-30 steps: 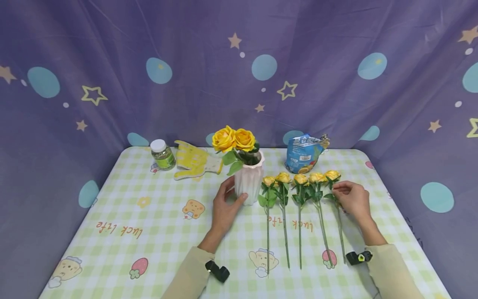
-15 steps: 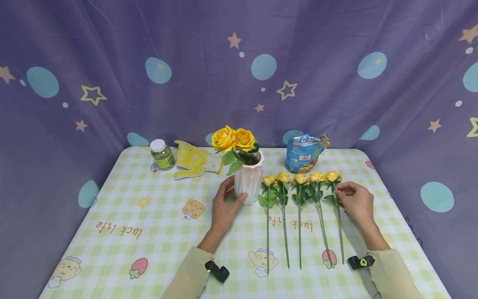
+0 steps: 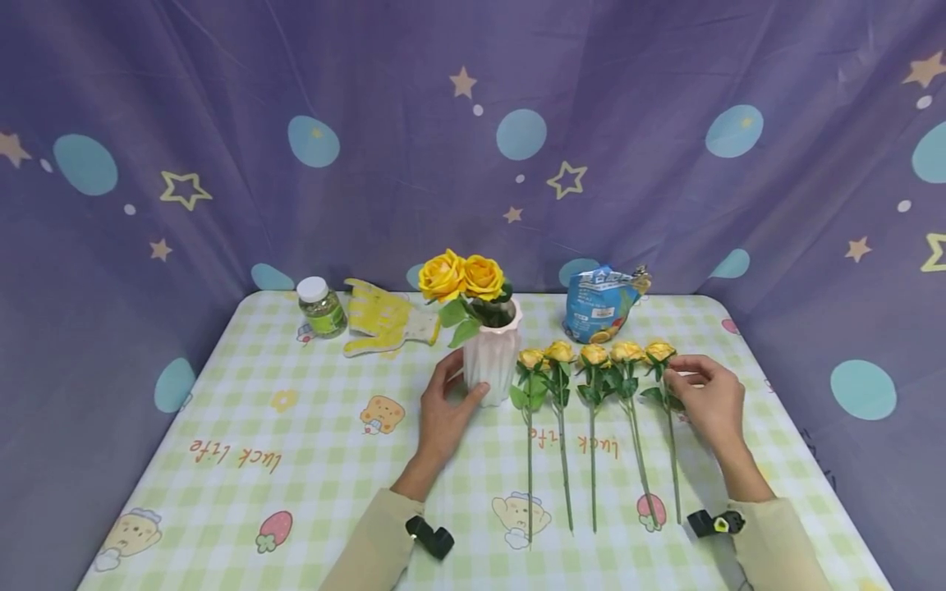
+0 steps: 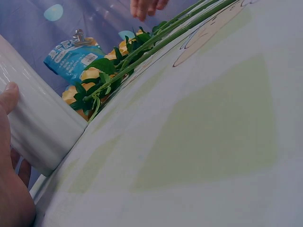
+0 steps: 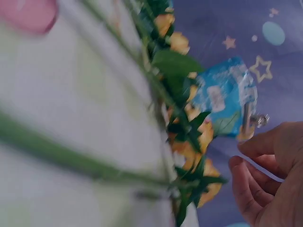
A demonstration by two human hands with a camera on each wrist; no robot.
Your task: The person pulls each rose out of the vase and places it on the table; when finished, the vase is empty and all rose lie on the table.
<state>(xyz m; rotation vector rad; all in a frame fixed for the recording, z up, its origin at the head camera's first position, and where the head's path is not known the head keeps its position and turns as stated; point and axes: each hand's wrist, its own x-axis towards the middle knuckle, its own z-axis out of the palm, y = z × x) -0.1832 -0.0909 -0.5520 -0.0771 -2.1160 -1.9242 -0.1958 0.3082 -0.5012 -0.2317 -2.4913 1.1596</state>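
Note:
My left hand (image 3: 447, 410) holds a pale pinkish-white fluted vase (image 3: 490, 365) upright on the table, fingers behind it and thumb across the front. Two yellow roses (image 3: 464, 276) with green leaves lean out over the vase's left side. Several yellow roses lie in a row right of the vase, stems toward me. My right hand (image 3: 711, 402) is beside the head of the rightmost rose (image 3: 660, 353), its fingers loosely bent. In the right wrist view a gap shows between its fingertips (image 5: 235, 161) and the flower, and nothing is between them.
A blue pouch (image 3: 600, 308) with a metal clip stands behind the row of roses. At the back left are a white-lidded jar (image 3: 323, 308) and a yellow-and-white glove (image 3: 384, 316). A green checked cloth (image 3: 332, 492) covers the table. A purple curtain (image 3: 399, 123) hangs behind.
My right hand has drawn slightly right, off the rightmost rose. That rose has shifted a little. My left hand and the vase stay in place.

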